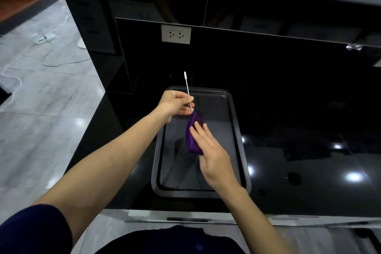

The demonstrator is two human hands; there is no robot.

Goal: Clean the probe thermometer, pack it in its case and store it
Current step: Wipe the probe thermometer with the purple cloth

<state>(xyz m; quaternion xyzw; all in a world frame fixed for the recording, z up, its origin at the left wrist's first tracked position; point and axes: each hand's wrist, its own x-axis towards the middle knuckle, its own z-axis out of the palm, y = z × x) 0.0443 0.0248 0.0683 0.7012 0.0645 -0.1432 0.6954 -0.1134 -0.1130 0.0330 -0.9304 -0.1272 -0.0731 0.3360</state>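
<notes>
1. Probe thermometer [188,93]: slim, straight metal rod with a small white cap at its far end. It is held in the air above the far end of the tray, tilted slightly, with its near end running into the purple cloth. Judged light, rigid and smooth, so likely slippery when damp; the thin stem could bend under side load and, if its tip is pointed, it could prick. It is best gripped at mid-shaft or near the cap.

2. Left hand [175,103]: fingertips pinched closed on the middle of the rod, thumb and forefinger doing the holding, other fingers loosely curled.

3. Purple cloth [192,136]: soft, folded, faintly satiny fabric, bunched into a pouch shape around the lower end of the rod. Judged limp and light, and it conforms to the stem when squeezed.

4. Right hand [212,156]: fingers extended over the cloth, pressing it from the near side. The thumb is hidden beneath, so the full grip cannot be confirmed, though the cloth is clearly held.

5. Tray [237,130]: dark, shallow rectangular baking tin with rounded corners and a raised rim, with crumbs or residue along the near edge. It sits on the glossy black countertop [299,150].

6. Case: not identifiable in view.

7. Stage, as judged: cleaning under way; packing and storing not yet done.
</notes>
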